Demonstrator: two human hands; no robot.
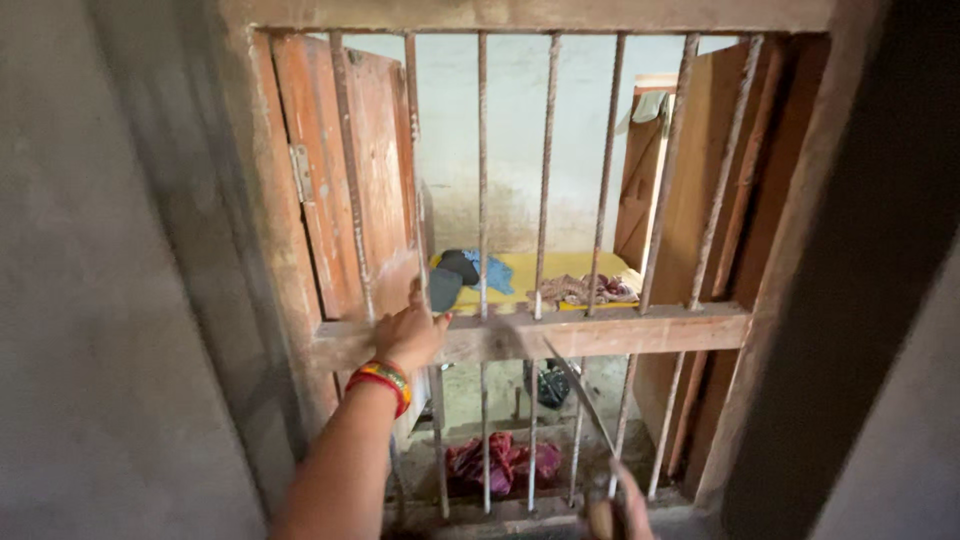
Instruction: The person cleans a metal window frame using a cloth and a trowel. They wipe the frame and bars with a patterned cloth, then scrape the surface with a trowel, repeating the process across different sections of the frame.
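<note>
Bare grey walls frame a barred window (540, 250). Left hand (410, 335) at 9 o'clock, fingers closed on a rusty bar (418, 180). Right hand (625, 505) at 6 o'clock, fingers wrapped on a thin blade tool (580, 390): likely light, stiff, sharp; grip by its handle

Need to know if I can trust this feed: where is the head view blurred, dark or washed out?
Head view: the tool in the right hand is smeared by motion blur, its shape unclear; the left hand on the crossbar is fairly sharp; the walls either side are dim; the room behind the bars is brighter, its far wall pale, slightly washed out.
</note>
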